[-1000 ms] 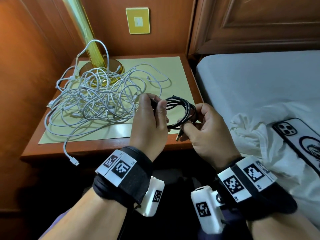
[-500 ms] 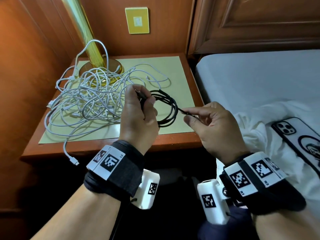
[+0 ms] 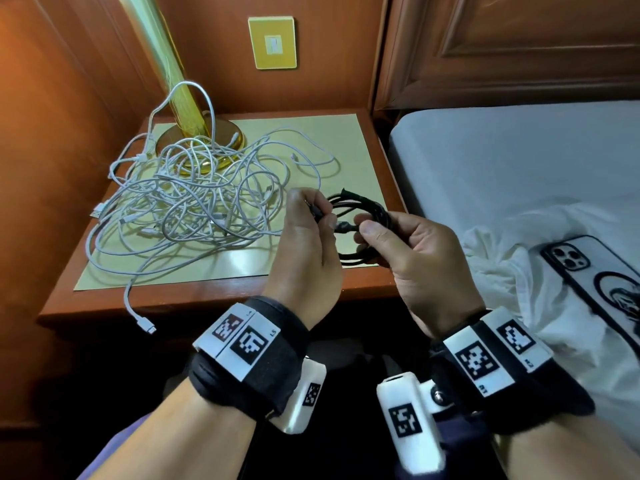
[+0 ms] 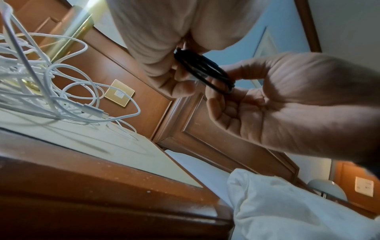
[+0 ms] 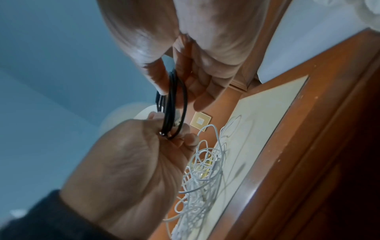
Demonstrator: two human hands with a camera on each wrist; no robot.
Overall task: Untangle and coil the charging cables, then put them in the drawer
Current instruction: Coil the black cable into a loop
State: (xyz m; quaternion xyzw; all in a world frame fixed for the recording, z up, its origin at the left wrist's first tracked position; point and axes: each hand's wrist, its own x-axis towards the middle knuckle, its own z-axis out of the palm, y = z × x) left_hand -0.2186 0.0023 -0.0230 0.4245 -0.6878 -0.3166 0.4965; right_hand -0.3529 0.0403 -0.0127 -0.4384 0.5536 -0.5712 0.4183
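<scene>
A black charging cable (image 3: 375,207), wound into a small coil, hangs above the nightstand's front right corner. My left hand (image 3: 318,213) pinches the coil's left side. My right hand (image 3: 375,237) grips its right side, and the thumb presses the plug end against the loops. The left wrist view shows the black coil (image 4: 205,71) held between both hands. In the right wrist view the coil (image 5: 171,105) appears edge-on. A big tangle of white cables (image 3: 194,202) lies loose on the nightstand (image 3: 377,282), to the left of my hands. One white plug (image 3: 147,325) dangles over the front edge.
A gold lamp base (image 3: 173,140) stands at the back left, with white cable looped round its stem. A bed (image 3: 519,161) with a rumpled white sheet (image 3: 512,271) lies to the right, and a phone (image 3: 585,268) rests on the sheet. Wooden wall panels close the left and back.
My right hand, which had pulled the cable's free end out to the right, has come back to the coil. The coil now sits between both hands, a little further right.
</scene>
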